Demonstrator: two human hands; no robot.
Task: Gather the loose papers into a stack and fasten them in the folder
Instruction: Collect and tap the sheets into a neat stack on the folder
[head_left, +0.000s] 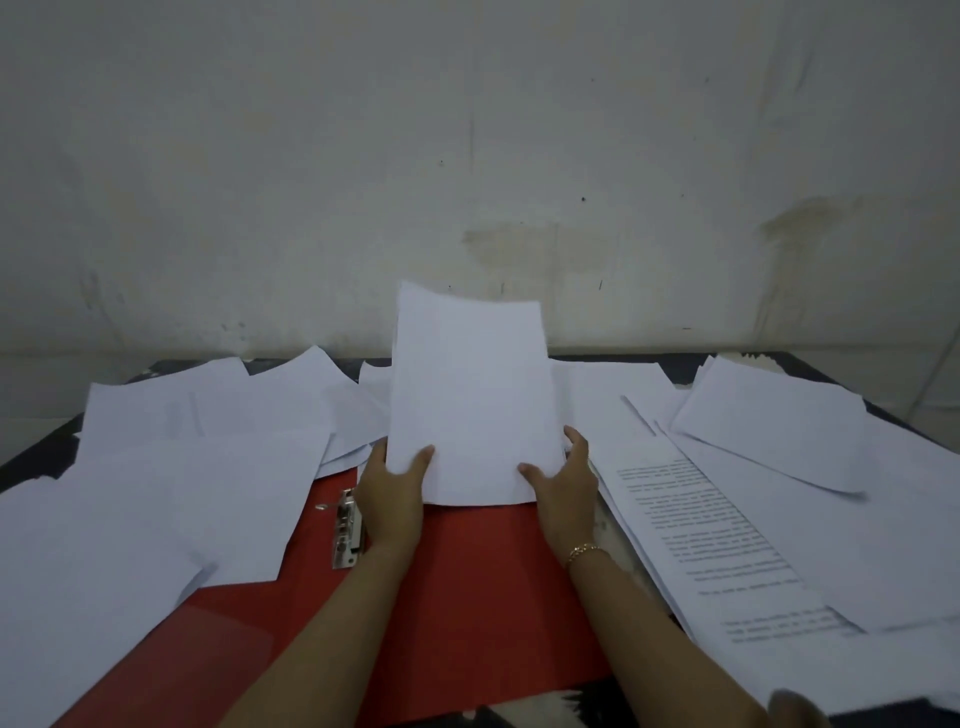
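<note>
Both hands hold a small stack (467, 405) of white paper upright, its bottom edge resting on or just above the open red folder (467, 597); contact is hard to tell. The left hand (395, 483) grips the lower left edge and the right hand (563, 483) the lower right edge. On each, the thumb lies on the front face and the fingers wrap behind, so both are closed round the paper. There is a bracelet (584, 551) on the right wrist.

The folder lies flat on the dark table (31, 452), its metal clip (347, 530) just beside the left wrist. Loose sheets (182, 467) cover the table on the left and overlap the folder's left part. More lie on the right, including a printed page (701, 530).

Handling, as a judgement:
- The stack is light and thin, and the top corners already bow a little, so it will flop if held by one edge only.
- The sheets are slick against each other and likely to fan out or slide.
- The best hold is low on both long edges, as now, tapping the bottom edge on the folder to square it.
- Single sheets on the table are probably hard to pinch flat, so sliding one to an edge or lifting a corner first should be easier.
- The clip looks stiff and likely needs a firm press.
</note>
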